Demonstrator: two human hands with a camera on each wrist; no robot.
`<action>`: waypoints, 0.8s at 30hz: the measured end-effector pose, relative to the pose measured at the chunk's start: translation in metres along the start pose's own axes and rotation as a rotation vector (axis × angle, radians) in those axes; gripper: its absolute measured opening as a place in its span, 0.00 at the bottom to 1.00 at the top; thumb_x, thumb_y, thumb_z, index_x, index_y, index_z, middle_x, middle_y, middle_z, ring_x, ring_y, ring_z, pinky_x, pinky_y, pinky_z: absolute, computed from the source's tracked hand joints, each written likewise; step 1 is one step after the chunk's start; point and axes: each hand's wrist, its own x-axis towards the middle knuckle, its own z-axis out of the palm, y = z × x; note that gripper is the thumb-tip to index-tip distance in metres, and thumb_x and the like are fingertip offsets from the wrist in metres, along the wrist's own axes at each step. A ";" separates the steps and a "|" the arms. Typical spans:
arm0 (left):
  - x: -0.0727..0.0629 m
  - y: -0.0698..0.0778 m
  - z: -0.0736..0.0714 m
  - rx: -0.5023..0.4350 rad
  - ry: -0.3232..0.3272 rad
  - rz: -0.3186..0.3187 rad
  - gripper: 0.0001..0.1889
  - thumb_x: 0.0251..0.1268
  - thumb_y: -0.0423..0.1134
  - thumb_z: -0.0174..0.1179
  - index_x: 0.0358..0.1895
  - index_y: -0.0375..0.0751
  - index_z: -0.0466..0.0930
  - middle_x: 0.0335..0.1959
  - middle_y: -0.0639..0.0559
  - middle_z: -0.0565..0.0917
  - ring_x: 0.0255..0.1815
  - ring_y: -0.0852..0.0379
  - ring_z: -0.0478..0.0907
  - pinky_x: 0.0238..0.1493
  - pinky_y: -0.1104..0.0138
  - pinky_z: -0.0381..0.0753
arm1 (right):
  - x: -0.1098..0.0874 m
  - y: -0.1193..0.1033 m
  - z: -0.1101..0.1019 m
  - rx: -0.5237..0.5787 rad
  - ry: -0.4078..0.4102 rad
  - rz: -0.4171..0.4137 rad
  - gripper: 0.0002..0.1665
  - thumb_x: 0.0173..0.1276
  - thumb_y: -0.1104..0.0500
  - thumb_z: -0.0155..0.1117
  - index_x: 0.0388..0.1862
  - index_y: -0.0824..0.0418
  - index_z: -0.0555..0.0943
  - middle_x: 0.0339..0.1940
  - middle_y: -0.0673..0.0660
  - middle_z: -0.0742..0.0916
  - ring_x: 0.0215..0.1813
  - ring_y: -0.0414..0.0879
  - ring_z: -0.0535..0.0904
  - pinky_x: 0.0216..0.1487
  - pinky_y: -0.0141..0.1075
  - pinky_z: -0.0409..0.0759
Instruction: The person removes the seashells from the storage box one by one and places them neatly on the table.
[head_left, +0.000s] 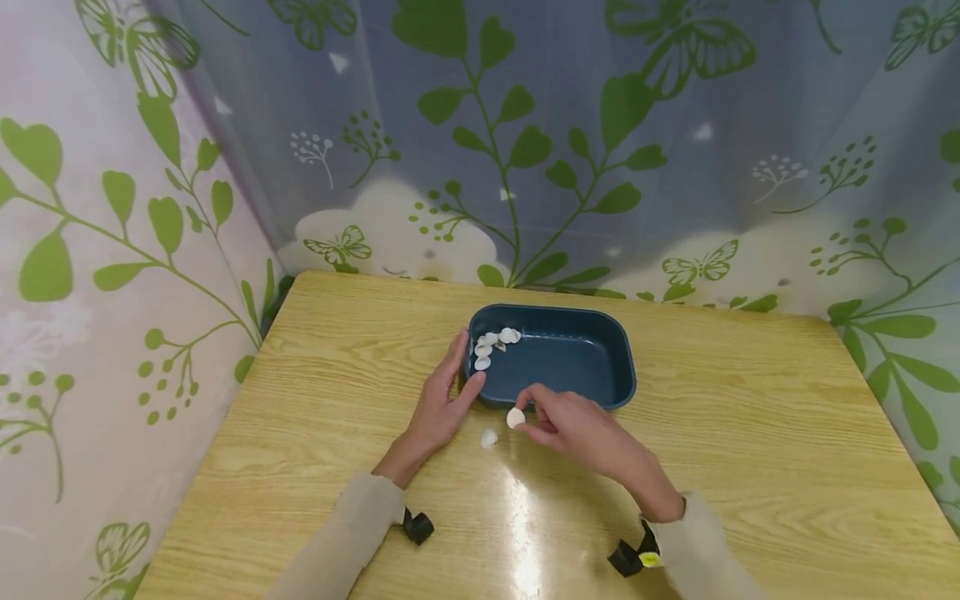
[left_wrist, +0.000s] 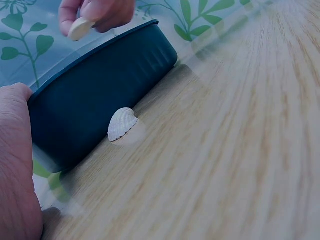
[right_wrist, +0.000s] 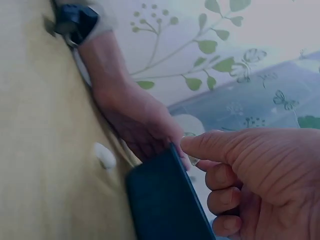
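A dark blue rectangular tub [head_left: 570, 362] stands on the table with several white seashells [head_left: 483, 363] along its left end. My left hand [head_left: 437, 408] rests against the tub's left side, fingers extended along the wall and thumb at the near corner. Between thumb and forefinger, my right hand [head_left: 581, 429] pinches a round pale seashell [head_left: 515, 418] just in front of the near rim. In the left wrist view, that shell [left_wrist: 80, 29] is above the rim's height. One more ribbed white seashell [left_wrist: 122, 124] lies on the table close to the tub's near wall.
The wood-grain table [head_left: 360, 358] reaches back to a patterned curtain [head_left: 555, 183]. Another printed cloth [head_left: 97, 275] hangs along the left side. Black bands with small dark devices [head_left: 417, 527] sit at both wrists, by the sleeve cuffs.
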 end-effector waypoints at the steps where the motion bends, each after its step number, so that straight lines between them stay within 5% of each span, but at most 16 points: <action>1: 0.000 0.000 0.000 0.000 -0.001 0.001 0.37 0.82 0.46 0.55 0.86 0.47 0.50 0.86 0.46 0.53 0.86 0.56 0.47 0.84 0.52 0.51 | -0.003 -0.001 0.003 -0.006 -0.007 0.003 0.13 0.76 0.54 0.69 0.53 0.57 0.79 0.21 0.41 0.72 0.21 0.31 0.63 0.23 0.27 0.64; 12: 0.001 -0.001 0.000 0.006 -0.003 -0.013 0.37 0.82 0.47 0.55 0.86 0.47 0.49 0.86 0.47 0.53 0.86 0.56 0.46 0.84 0.53 0.50 | -0.013 0.014 0.046 -0.013 -0.053 0.004 0.10 0.75 0.55 0.69 0.50 0.57 0.81 0.23 0.40 0.76 0.24 0.31 0.67 0.24 0.27 0.67; 24: 0.000 -0.001 0.001 -0.003 0.000 -0.013 0.37 0.82 0.46 0.56 0.86 0.48 0.49 0.86 0.50 0.53 0.86 0.58 0.47 0.84 0.54 0.50 | -0.009 0.028 0.057 -0.057 -0.008 0.040 0.13 0.76 0.54 0.68 0.53 0.59 0.82 0.31 0.44 0.85 0.27 0.32 0.72 0.26 0.29 0.72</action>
